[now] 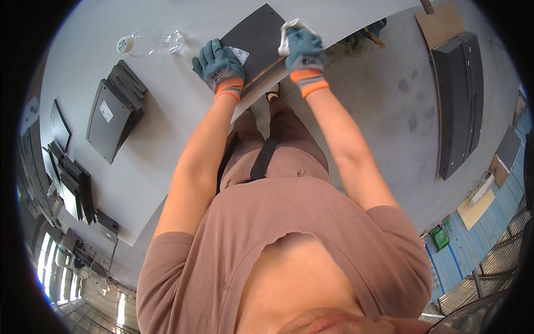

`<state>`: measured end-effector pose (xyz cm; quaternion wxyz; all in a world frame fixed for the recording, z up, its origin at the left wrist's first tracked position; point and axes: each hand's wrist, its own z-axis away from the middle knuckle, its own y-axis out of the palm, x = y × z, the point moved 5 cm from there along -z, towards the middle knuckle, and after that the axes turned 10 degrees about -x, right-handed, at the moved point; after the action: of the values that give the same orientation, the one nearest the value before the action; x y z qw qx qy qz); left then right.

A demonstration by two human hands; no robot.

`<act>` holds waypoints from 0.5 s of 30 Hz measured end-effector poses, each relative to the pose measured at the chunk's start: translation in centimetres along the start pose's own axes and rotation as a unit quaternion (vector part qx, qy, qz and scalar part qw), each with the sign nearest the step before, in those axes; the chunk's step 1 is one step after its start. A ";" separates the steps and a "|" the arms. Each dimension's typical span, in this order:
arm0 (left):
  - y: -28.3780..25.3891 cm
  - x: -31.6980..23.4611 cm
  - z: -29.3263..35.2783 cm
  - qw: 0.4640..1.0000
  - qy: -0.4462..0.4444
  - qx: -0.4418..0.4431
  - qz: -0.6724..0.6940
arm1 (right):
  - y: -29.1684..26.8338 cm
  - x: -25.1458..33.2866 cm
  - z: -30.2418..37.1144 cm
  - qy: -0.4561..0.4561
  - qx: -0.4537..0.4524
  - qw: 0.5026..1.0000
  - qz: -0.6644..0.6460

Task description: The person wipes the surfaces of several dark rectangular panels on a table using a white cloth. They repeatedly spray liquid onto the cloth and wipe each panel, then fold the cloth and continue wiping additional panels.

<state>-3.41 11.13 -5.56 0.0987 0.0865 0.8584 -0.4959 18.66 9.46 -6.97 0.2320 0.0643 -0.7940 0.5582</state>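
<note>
A dark grey panel (pixel 257 32) with a white label lies on the light grey table at its near edge. My left hand (pixel 221 65), in a grey-green work glove with an orange cuff, holds the panel's left side, its fingers bent over the edge. My right hand (pixel 305 51), gloved the same way, is closed around a bunched white cloth (pixel 291 29) at the panel's right edge. Part of the cloth is hidden under the fingers. The panel's front edge shows a brownish strip.
A clear plastic bottle (pixel 153 43) lies left of the panel. Stacked dark panels (pixel 108 119) and more dark pieces (pixel 72 181) rest along the table's left. On the right, below table height, long dark panels (pixel 460 100) lie on cardboard on the floor. A green bin (pixel 440 238) stands farther off.
</note>
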 end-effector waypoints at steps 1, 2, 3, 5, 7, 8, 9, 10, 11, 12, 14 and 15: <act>-0.1 0.1 0.0 1.000 -0.003 0.007 -0.010 | 0.7 1.1 1.8 -0.019 -0.006 0.999 -0.047; 0.0 0.1 0.0 1.000 -0.003 0.016 -0.015 | 1.2 2.2 3.5 -0.036 -0.011 0.995 -0.091; 0.0 0.2 0.1 0.999 -0.006 0.025 -0.024 | 1.1 3.9 5.6 -0.067 0.008 0.992 -0.106; -0.1 0.3 0.2 1.000 -0.004 0.001 -0.013 | 0.1 6.7 8.5 -0.088 0.049 0.982 -0.160; 0.1 0.2 0.1 1.000 0.001 -0.012 -0.006 | -1.8 8.5 8.9 -0.040 0.087 0.961 -0.261; 0.1 0.4 0.2 1.000 0.002 -0.011 -0.009 | -3.6 9.1 8.4 -0.155 0.061 0.960 -0.227; 0.1 0.4 0.2 1.000 0.006 -0.010 -0.009 | -4.3 8.4 7.5 -0.126 0.080 0.958 -0.245; 0.2 0.6 0.1 1.000 0.008 -0.001 -0.009 | -4.9 7.5 6.7 -0.097 0.100 0.954 -0.264; 0.1 0.7 0.0 1.000 0.010 0.009 -0.009 | -5.2 6.6 6.1 -0.068 0.121 0.949 -0.283; 0.0 0.6 -0.3 1.000 0.013 0.018 -0.010 | -5.4 5.2 5.6 -0.038 0.017 0.965 -0.260; -0.4 0.5 -0.7 0.999 0.008 0.032 -0.020 | -4.6 2.1 5.2 0.088 -0.031 0.956 -0.278; -0.8 0.4 -0.8 0.999 0.007 0.040 -0.024 | -3.8 1.1 4.7 0.148 -0.052 0.948 -0.277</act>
<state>-4.02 11.50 -4.62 0.0773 0.0730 0.8402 -0.5317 17.68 3.92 -4.47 0.4952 0.1860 -0.7296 0.4334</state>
